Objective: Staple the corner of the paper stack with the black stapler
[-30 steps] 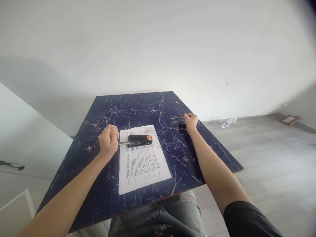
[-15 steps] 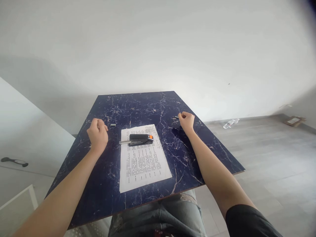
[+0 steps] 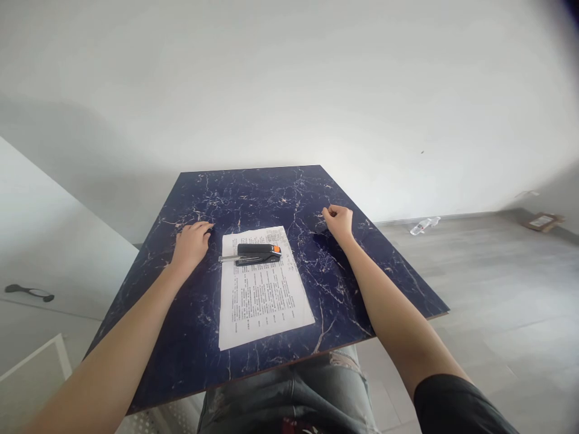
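A printed sheet of paper [image 3: 265, 295] lies on the dark blue marbled table [image 3: 253, 193]. On the sheet's top end rests a black stapler [image 3: 257, 253] with an orange tip, its metal end sticking out to the left. My left hand [image 3: 192, 244] lies flat on the table just left of the sheet, fingers stretched out; they cover the spot where a small pale item lay. My right hand [image 3: 338, 222] sits to the right of the sheet with its fingers curled into a pinch on the tabletop; what it pinches is hidden.
A plastic bottle [image 3: 420, 226] and a flat cardboard box [image 3: 540, 220] lie on the grey floor at the right. A black handle-like object [image 3: 29, 292] sits on the white surface at the left. My jeans-clad knees [image 3: 294, 398] are under the near table edge.
My left hand left the stapler's metal end, swung left as a fist, then opened flat over the small pale item. My right hand crept slightly left, staying curled.
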A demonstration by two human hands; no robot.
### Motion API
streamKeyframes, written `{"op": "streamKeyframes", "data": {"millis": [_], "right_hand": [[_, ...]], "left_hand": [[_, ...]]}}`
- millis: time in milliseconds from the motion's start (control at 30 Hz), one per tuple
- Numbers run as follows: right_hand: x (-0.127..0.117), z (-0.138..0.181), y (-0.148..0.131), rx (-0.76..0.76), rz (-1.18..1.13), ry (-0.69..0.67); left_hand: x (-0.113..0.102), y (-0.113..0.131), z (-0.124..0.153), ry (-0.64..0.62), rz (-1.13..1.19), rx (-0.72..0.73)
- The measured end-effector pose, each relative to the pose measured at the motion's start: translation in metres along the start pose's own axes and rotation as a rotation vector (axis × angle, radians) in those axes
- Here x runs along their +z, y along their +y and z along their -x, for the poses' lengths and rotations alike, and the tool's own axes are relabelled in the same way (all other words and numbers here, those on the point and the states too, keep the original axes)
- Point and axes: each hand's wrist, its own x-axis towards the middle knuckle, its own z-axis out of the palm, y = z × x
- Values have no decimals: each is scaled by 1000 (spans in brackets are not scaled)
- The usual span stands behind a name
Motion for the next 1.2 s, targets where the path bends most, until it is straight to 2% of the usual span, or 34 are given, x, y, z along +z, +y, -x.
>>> {"op": "streamKeyframes", "data": {"millis": [167, 267, 467, 600, 1200], "right_hand": [[0, 1, -1, 1, -25, 1], [-1, 1, 0, 28, -27, 45], [-5, 0, 7, 168, -11, 181], [-7, 0, 9, 230, -13, 224], [-4, 1, -1, 133, -48, 119]], "left_hand": [[0, -4, -2, 9, -37, 40], [2, -7, -2, 18, -50, 52], [4, -10, -2, 17, -47, 43], [5, -10, -3, 19, -52, 37], [-2, 0, 0, 28, -65, -5]]}}
